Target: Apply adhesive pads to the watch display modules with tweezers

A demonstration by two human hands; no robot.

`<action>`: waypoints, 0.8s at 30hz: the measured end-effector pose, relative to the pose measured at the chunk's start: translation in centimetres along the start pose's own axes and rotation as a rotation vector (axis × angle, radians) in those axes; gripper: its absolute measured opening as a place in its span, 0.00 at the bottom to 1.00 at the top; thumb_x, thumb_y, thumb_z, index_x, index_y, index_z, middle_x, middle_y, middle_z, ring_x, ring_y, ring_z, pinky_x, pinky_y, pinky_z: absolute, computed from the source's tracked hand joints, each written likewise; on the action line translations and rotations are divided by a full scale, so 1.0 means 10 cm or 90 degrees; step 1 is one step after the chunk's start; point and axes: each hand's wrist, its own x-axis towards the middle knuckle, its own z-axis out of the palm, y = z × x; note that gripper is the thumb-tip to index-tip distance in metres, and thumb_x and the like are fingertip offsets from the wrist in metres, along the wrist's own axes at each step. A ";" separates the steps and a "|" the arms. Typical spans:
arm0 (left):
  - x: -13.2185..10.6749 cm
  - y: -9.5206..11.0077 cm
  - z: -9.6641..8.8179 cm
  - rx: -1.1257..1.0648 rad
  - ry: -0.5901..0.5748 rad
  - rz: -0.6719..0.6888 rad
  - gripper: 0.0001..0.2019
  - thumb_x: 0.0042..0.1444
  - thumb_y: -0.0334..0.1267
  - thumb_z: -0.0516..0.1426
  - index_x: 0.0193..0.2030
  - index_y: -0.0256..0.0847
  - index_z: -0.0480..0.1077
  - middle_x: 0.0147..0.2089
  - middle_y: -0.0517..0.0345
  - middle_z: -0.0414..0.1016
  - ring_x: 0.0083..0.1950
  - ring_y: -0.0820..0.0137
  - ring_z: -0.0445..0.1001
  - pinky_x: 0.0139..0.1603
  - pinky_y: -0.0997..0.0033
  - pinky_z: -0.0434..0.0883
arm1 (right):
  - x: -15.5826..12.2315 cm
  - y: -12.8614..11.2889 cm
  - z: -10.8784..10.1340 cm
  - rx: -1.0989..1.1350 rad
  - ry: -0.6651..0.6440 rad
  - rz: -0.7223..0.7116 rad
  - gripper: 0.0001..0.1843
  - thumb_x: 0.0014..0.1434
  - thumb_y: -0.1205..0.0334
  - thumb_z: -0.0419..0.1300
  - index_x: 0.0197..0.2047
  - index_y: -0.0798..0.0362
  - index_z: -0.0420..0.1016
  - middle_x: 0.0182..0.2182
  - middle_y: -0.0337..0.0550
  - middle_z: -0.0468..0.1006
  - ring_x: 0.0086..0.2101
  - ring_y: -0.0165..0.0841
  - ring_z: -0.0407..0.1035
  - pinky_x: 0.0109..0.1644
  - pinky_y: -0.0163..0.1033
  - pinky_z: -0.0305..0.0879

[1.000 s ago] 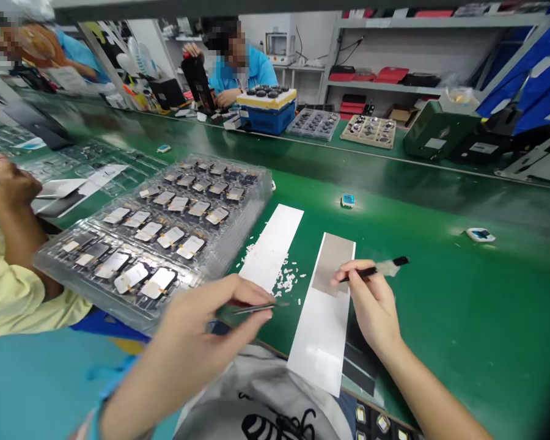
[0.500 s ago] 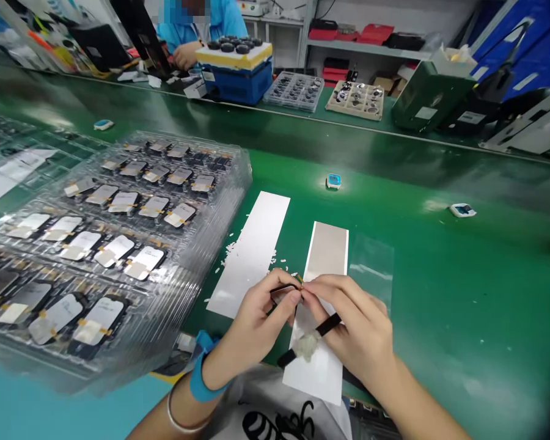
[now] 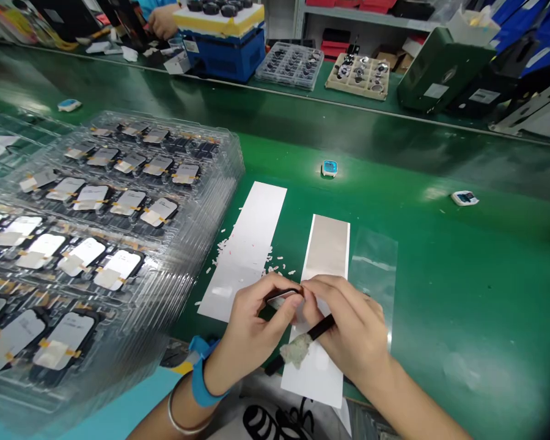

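Note:
My left hand (image 3: 260, 321) is closed around a small black-edged watch screen (image 3: 282, 298) with a pale back, tilted between thumb and fingers. My right hand (image 3: 348, 318) meets it, its thumb and forefinger pinched at the screen's far right edge. Tucked in the right palm is a black stick (image 3: 321, 327) with a greyish lump (image 3: 296, 350) stuck around it. What the right fingertips pinch is hidden. Below the hands lies a white strip with a beige sheet (image 3: 329, 244). A second white strip (image 3: 258, 223) lies to the left, with small white scraps (image 3: 275, 267) scattered around it.
Stacked clear trays (image 3: 183, 244) of similar screens fill the left side. A clear film (image 3: 374, 263) lies right of the beige sheet. Two small watch cases (image 3: 330, 168) sit farther back. Behind a ledge are a blue box (image 3: 229, 52), parts trays (image 3: 358, 74) and a co-worker's hand (image 3: 162, 22).
The view has tipped downward and shifted slightly, so the far side shows less. Both hands stay together at the screen. An orange tab seen earlier at the fingertips is no longer visible.

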 end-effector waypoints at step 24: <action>-0.06 -0.03 0.00 -0.094 -0.047 -0.095 0.09 0.72 0.45 0.48 0.43 0.45 0.56 0.27 0.67 0.57 0.29 0.74 0.57 0.29 0.73 0.56 | 0.19 0.12 0.03 0.674 -0.229 0.524 0.15 0.54 0.49 0.70 0.28 0.52 0.79 0.21 0.39 0.76 0.22 0.28 0.66 0.26 0.33 0.63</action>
